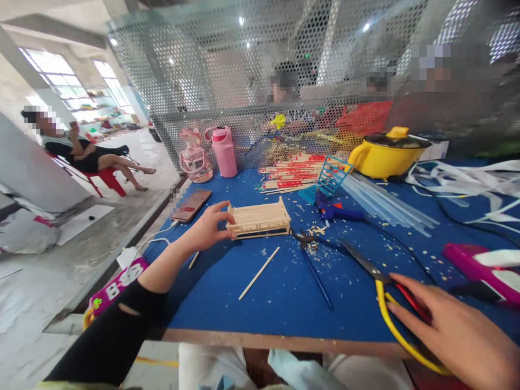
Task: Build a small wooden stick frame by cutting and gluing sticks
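My left hand pinches the left end of a small rack-like model built from thin wooden sticks, which stands on the blue table. Thumb and fingers are closed around its corner. My right hand has its fingers at the handles of a pair of scissors with one yellow and one red side. The scissor blades point left towards the pliers, which lie among wood chips. In front of the model lies a loose wooden stick. A shorter stick lies under my left wrist.
Behind the model are a bundle of sticks with red wrapping, a blue glue gun and clear glue sticks. A phone, pink bottles, a yellow pot and a purple power strip stand around. A perforated screen closes the back.
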A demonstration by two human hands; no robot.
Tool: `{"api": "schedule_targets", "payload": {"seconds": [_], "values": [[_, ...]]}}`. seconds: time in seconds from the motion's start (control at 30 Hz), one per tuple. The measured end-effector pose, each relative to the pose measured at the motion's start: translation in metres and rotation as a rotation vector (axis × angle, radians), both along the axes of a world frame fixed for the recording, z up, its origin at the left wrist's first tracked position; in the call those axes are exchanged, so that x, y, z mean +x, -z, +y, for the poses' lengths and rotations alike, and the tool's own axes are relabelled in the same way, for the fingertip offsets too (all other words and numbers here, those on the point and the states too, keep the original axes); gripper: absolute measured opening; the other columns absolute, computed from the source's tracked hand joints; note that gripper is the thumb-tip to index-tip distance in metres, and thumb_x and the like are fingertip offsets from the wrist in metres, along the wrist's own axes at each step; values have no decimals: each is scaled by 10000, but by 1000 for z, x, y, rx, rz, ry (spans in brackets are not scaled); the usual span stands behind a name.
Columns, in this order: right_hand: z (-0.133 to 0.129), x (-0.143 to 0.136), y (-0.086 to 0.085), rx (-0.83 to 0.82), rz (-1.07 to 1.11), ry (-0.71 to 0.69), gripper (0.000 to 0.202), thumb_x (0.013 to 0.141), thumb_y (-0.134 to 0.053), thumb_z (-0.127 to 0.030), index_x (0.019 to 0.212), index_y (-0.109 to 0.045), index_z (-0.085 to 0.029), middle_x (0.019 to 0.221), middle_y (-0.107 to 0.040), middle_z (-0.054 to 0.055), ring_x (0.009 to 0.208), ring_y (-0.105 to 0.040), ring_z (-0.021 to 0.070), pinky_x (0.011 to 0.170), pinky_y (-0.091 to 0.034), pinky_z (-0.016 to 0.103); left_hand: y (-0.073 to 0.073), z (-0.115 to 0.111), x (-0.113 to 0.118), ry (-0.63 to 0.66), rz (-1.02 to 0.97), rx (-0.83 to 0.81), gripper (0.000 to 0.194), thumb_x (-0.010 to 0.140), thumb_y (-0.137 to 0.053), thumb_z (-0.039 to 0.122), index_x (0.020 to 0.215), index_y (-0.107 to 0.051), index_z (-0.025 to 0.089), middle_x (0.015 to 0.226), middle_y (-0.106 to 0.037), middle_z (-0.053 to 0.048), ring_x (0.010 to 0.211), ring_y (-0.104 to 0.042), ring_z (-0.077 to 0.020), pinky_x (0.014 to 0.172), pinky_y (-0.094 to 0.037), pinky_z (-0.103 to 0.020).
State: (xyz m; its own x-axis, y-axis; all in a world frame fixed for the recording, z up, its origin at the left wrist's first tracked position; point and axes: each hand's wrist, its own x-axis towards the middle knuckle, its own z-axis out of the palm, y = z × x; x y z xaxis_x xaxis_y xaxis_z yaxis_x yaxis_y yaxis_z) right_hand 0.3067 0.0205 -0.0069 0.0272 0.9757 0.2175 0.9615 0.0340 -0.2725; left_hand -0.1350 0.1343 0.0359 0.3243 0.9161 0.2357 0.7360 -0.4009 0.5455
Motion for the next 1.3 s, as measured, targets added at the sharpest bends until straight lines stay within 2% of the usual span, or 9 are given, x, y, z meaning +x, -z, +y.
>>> {"api": "schedule_targets", "payload": {"seconds": [0.17,0.3,0.43,0.57,0.67,0.83,0.93,1.1,1.3], "values": [[5,-41,-36,184,-120,-233,343,859,-435,-440,1182,-524,-368,1081,-650,117,909,-662,311,737,-536,477,0,-3,4,55,-224,-101,284,779,-632,417,915,-598,169,1367,-479,-161,1185,-541,-262,927,-483,-398],[25,-115,-65,-14,-121,-712,271,870,-490,-228,1097,-628,-282,979,-711,39,853,-690,220,715,-540,339,-3,-11,10,90,-375,-197,281,808,-612,385,967,-594,154,1301,-545,-154,1171,-552,-249,914,-488,-366],[50,-176,-63,-117,-274,-889,402,840,-501,-95,1209,-581,-234,801,-710,15,709,-688,204,591,-472,286,-5,-14,16,55,-564,-301,302,752,-685,375,918,-607,135,1248,-581,-149,1099,-581,-252,929,-460,-389],[65,-205,-48,-139,-369,-953,209,811,-514,-64,908,-672,-161,706,-696,52,643,-674,209,543,-418,276,-6,-13,19,-26,-686,-370,433,698,-727,423,991,-602,130,1173,-638,-131,1006,-620,-240,911,-464,-409],[70,-210,-45,-144,-369,-961,185,823,-506,-50,776,-649,-158,729,-688,57,677,-664,210,571,-425,284,-7,-12,18,-78,-723,-425,549,692,-721,464,1098,-591,118,1040,-697,-116,946,-640,-235,882,-472,-406],[64,-208,-49,-126,-340,-913,193,869,-464,-62,801,-618,-156,895,-667,82,826,-631,224,629,-423,292,-6,-11,17,-127,-694,-391,584,718,-665,536,1112,-596,111,936,-714,-99,857,-658,-222,785,-498,-361],[52,-203,-54,-146,-276,-866,168,915,-431,-116,852,-574,-179,814,-670,29,730,-631,179,595,-397,265,-3,-10,16,-141,-666,-337,610,724,-649,541,1134,-579,95,890,-713,-102,832,-664,-226,762,-509,-368],[26,-187,-65,-256,-50,-789,161,954,-373,-189,847,-493,-199,689,-653,-25,596,-612,141,519,-325,257,5,-4,15,-124,-559,-138,394,713,-687,446,965,-634,148,1169,-624,-125,1078,-586,-245,869,-497,-368],[27,-167,-69,-127,-98,-994,138,927,-408,-163,845,-514,-199,728,-631,-15,644,-572,133,578,-319,258,22,2,17,-108,-354,20,219,716,-698,355,832,-654,175,1234,-571,-126,1110,-564,-261,928,-471,-420]]}}
